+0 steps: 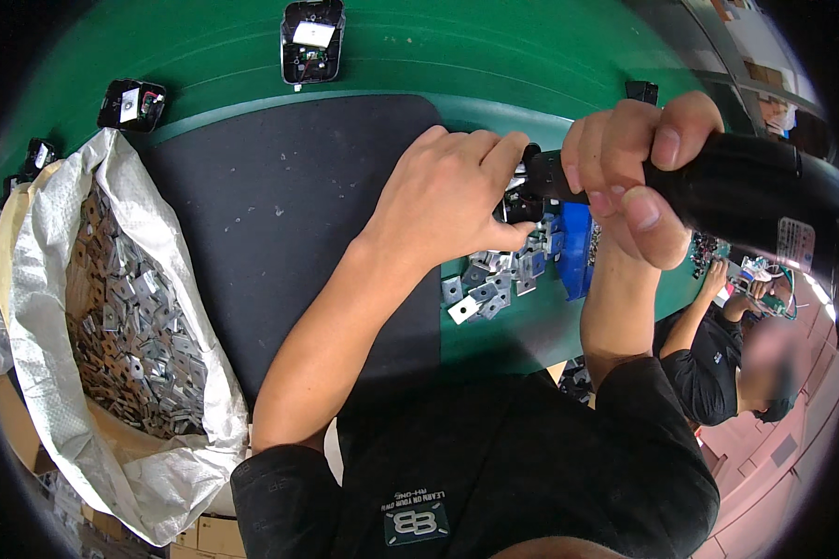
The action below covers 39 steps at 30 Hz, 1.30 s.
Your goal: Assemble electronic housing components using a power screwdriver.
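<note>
My left hand (457, 191) is closed around a small black housing (522, 209), mostly hidden by the fingers, with a shiny metal bit showing on it. Wrapped around a black power screwdriver (760, 191) is my right hand (639, 177). The tool lies nearly level, its narrow end pointing left and meeting the housing; the exact contact point is hidden. Just below my left hand, a loose pile of small square metal plates with center holes (494, 284) lies on the green surface.
A white woven sack (42, 317) full of similar metal plates stands at the left beside a black mat (280, 214). Open black housings (312, 70) sit on the green belt (224, 47) at the back. A blue bin (576, 256) is right of the pile. Another person (704, 368) works at far right.
</note>
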Tool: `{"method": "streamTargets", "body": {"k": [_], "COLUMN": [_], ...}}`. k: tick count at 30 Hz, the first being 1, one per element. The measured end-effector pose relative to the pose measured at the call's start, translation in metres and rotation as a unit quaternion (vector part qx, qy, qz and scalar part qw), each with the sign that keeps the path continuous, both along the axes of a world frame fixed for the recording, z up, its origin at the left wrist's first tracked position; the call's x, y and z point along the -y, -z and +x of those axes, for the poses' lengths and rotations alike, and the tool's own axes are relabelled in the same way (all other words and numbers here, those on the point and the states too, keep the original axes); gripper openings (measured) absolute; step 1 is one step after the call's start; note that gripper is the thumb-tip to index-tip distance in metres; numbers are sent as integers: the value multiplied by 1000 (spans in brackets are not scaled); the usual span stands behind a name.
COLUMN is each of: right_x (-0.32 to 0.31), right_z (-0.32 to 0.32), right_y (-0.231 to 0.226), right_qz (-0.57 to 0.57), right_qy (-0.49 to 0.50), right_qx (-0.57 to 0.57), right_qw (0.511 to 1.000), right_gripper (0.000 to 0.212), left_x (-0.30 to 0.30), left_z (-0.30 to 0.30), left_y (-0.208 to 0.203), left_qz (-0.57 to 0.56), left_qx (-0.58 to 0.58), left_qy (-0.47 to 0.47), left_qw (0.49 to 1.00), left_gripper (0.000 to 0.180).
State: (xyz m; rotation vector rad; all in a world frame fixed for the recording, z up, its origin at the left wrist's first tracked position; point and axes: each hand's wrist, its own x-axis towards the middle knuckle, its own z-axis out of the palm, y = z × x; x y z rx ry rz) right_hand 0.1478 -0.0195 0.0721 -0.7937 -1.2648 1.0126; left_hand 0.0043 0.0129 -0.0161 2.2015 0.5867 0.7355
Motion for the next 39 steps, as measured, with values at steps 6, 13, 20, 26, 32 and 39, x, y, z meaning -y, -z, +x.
{"method": "streamTargets", "body": {"k": [6, 13, 20, 26, 32, 39], "right_x": [1, -4, 31, 96, 114, 118], "right_z": [11, 12, 39, 40, 56, 56], "right_y": [7, 6, -52, -43, -5, 27], "right_qz": [-2, 16, 154, 145, 64, 97], "right_qy": [-14, -61, -92, 176, 404, 472], "right_qx": [-71, 19, 5, 8, 28, 22], "right_qw": [997, 998, 984, 974, 912, 876], "right_gripper": [39, 57, 66, 57, 46, 43], "left_x": [0, -2, 2, 5, 7, 7], "left_z": [-1, -3, 5, -1, -1, 4], "left_y": [-1, 0, -8, 0, -7, -13], "left_qz": [-4, -1, 0, 1, 11, -58], "left_qx": [-17, -15, -39, 18, -14, 21], "left_qy": [1, 1, 8, 16, 10, -30], "left_qw": [1000, 1000, 999, 1000, 1000, 998], "left_gripper": [70, 69, 67, 67, 69, 70]}}
